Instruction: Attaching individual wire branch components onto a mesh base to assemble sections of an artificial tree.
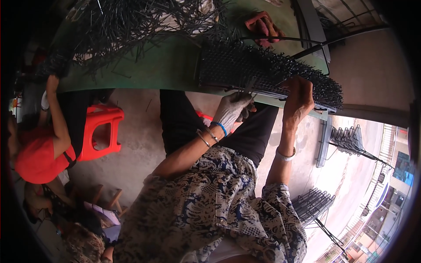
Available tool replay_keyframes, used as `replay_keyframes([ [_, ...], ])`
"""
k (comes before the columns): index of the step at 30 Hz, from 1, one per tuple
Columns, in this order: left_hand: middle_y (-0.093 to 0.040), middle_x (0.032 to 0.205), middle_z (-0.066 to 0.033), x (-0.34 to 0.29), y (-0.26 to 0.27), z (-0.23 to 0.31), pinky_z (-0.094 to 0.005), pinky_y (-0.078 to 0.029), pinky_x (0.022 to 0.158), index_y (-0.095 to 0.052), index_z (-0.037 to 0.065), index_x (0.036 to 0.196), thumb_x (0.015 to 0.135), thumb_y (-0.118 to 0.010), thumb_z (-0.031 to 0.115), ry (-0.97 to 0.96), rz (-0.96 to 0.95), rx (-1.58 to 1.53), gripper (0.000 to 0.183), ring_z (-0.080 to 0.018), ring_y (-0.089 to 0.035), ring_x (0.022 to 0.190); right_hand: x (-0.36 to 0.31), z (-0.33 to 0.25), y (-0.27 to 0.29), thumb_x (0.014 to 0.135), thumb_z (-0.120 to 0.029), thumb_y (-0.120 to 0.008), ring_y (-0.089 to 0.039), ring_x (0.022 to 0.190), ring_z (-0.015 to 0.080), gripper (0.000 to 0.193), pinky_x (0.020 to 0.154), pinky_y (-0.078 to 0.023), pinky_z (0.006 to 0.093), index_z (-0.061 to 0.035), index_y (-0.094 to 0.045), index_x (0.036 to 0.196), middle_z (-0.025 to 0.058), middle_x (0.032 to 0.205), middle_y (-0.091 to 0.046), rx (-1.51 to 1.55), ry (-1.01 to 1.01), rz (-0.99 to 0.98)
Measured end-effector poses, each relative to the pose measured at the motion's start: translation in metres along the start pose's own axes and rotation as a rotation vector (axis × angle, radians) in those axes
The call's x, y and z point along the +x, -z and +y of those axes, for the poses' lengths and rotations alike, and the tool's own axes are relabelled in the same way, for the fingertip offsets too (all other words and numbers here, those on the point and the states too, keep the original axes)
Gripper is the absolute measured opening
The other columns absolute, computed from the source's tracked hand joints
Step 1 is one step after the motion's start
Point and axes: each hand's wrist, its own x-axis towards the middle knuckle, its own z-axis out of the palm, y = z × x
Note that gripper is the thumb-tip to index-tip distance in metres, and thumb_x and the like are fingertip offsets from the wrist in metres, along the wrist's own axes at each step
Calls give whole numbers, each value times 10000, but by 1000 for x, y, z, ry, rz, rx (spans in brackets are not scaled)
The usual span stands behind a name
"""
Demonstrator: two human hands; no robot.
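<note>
My left hand (233, 109), in a pale glove with dark fingertips, is closed on a small bundle of thin black strips (250, 85) that stick up past the fingers. My bare right hand (300, 97) is at the front edge of a long black perforated block (245, 61), its fingers pinched together. Whatever lies between those fingertips is too small to make out. Many short black pieces stand up from the block, densest toward its right end. The block rests along the near edge of a green table (171, 65).
A large tangled heap of black strips (127, 39) covers the table's far left. A crumpled reddish cloth (264, 28) lies behind the block. To my left are a red plastic stool (103, 131) and a person in a red cap (37, 158). Wire racks (313, 204) stand at right.
</note>
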Motion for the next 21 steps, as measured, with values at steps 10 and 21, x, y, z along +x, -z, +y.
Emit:
replay_keyframes([
  [10,-675,698,-84,-4,-5,6,-195,-303,375,-644,20,935,973,-604,239,-31,-15,29,226,-48,-471,421,-1,-1,-5,949,-65,-579,-631,705,74,71,629,-476,235,-31,-642,948,51,776,-685,-309,229,-78],
  [21,-632,653,-75,-7,-7,1,-197,-246,363,-635,24,941,975,-586,199,-71,-125,-21,185,-35,-408,408,14,-2,-11,934,-80,-590,-643,712,77,85,655,-478,228,-40,-661,957,64,743,-698,-182,88,-189],
])
